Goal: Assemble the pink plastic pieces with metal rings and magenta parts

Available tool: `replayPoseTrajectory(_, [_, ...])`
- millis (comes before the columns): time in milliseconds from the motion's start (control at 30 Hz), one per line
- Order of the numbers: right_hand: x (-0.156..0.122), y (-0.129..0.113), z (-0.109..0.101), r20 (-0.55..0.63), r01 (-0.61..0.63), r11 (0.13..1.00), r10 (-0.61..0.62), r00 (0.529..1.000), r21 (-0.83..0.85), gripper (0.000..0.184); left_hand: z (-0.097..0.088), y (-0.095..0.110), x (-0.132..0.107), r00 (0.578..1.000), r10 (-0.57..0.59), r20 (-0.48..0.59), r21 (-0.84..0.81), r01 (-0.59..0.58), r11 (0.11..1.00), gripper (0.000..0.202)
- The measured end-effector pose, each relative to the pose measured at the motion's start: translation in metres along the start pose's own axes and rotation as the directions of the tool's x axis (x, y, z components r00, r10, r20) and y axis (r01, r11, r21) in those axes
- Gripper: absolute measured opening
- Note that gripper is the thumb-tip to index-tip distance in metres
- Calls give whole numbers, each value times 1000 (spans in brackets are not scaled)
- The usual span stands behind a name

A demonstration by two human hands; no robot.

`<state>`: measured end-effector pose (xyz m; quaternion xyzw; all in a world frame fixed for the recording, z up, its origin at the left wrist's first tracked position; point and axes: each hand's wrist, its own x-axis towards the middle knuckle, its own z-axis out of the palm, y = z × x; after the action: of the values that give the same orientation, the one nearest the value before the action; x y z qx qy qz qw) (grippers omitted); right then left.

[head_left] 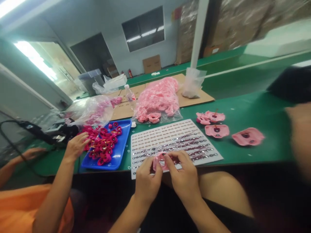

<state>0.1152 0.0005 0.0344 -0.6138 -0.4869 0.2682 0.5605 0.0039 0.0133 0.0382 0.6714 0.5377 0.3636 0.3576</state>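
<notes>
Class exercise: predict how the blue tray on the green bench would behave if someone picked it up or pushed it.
The blue tray looks like thin plastic, so it is probably light and may flex when lifted. Its rim appears low, so the loose dark pink pieces heaped on it would likely slide or spill if it tipped.

No words, numbers or brands can be read anywhere. The slim clear plastic bottle [129, 94] toward the far left of the green counter [255, 152] carries a small label [131, 97], and the long black corded device [36, 131] at the left shows a pale sticker [29, 126]; both are too blurred to read.
</notes>
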Motion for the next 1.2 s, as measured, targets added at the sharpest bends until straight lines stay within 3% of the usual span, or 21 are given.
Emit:
replayPoseTrajectory(200, [-3,20,18,148,60,996,-49,988,-73,15,-11,-16,-8,994,47,-103,69,-40,997,17])
replayPoseTrajectory(300, [-2,28,23,175,70,993,-52,983,-98,15,-14,-22,-10,992,68,-102,89,-59,994,20])
replayPoseTrajectory(433, [4,26,31,211,12,997,3,977,-73,17,-20,-25,-12,991,87,-105,39,-84,996,22])
replayPoseTrajectory(500, [4,21,38,223,-73,997,63,973,38,18,-23,-28,-15,990,92,-107,22,-90,996,21])
replayPoseTrajectory(600, [1,12,48,382,-276,939,182,906,208,30,-29,-38,-19,990,93,-102,33,-90,995,22])
replayPoseTrajectory(700, [-3,6,58,529,-368,911,222,819,186,32,-41,-48,-23,991,102,-85,53,-98,994,23])
replayPoseTrajectory(800, [-7,2,72,562,-348,924,205,801,160,29,-59,-56,-23,991,102,-88,85,-94,992,24])
replayPoseTrajectory(867, [-10,-2,86,599,-312,942,180,781,124,25,-73,-61,-23,983,121,-142,124,-103,987,38])
replayPoseTrajectory(933, [-15,-8,103,647,-272,958,151,747,91,21,-86,-68,-25,973,178,-150,178,-150,972,57])
replayPoseTrajectory(1033, [-18,-19,131,741,-212,972,70,668,100,19,-106,-86,-32,966,177,-189,220,-134,966,54])
replayPoseTrajectory(1100, [-15,-26,150,810,-166,978,-2,587,123,22,-120,-100,-40,933,51,-357,138,-1,990,48])
replayPoseTrajectory(1133, [-12,-28,160,826,-119,984,-40,562,129,24,-126,-107,-44,893,-39,-449,48,67,997,43])
replayPoseTrajectory(1200, [-5,-29,182,808,39,991,-127,575,128,29,-137,-120,-52,786,-219,-578,-192,129,973,34])
